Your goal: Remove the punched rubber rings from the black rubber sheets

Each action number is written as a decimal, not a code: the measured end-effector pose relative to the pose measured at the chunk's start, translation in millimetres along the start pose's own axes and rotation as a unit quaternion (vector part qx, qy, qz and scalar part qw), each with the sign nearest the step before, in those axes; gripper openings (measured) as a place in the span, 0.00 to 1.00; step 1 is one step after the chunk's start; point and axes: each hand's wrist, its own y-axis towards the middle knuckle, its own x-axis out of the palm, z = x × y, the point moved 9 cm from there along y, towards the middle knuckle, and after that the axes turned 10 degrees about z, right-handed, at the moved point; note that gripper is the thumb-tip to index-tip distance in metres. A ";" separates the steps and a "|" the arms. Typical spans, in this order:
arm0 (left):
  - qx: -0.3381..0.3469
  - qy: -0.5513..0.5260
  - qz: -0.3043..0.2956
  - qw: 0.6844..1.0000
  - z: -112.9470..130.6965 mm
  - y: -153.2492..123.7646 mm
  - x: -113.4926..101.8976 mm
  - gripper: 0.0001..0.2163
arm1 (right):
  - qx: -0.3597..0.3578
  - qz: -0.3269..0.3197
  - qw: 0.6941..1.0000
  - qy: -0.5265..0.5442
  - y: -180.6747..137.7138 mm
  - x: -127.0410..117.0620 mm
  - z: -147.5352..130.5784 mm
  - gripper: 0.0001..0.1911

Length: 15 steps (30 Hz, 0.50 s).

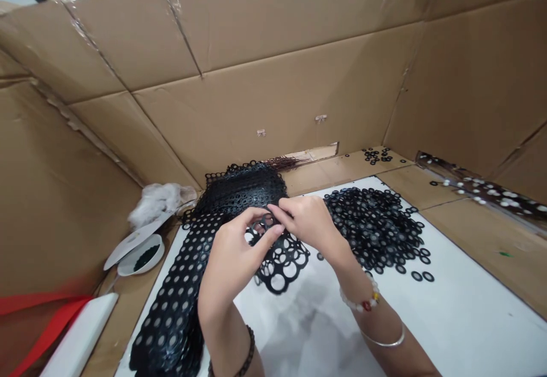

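Observation:
My left hand [239, 246] is closed, thumb and fingers pinching a black perforated rubber sheet [278, 271] full of round holes. Beside it, my right hand [305, 220] pinches at the sheet's upper edge, fingertips close to the left thumb. Whatever small piece lies between the right fingertips is hidden. The sheet's lower end hangs over the white board [325, 320]. Left of my hands lies a long stack of black sheets with rings in rows [171, 303]. Behind them rises a pile of sheets with open holes [241, 189]. A heap of loose black rings [376, 226] lies to the right.
Cardboard walls [273, 92] enclose the work area. At left stand a white bowl [149, 260] with dark green contents, crumpled clear plastic [160, 203] and a red strip [51, 320]. A few rings [376, 156] lie at the back right, near a slot with white dots [491, 189].

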 end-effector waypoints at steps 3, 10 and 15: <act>-0.004 0.033 -0.003 0.999 -11.8 2.5 -0.2 0.06 | -0.006 0.011 1.000 -0.002 -0.6 -2.1 -1.5 0.24; 0.034 -0.022 -0.019 0.999 -5.4 4.6 10.8 0.10 | -0.017 0.031 0.999 -0.011 -0.6 -2.9 -8.1 0.24; -0.023 -0.102 0.055 0.993 -7.8 10.2 7.2 0.13 | -0.001 0.049 0.999 -0.021 0.2 -3.8 -5.7 0.23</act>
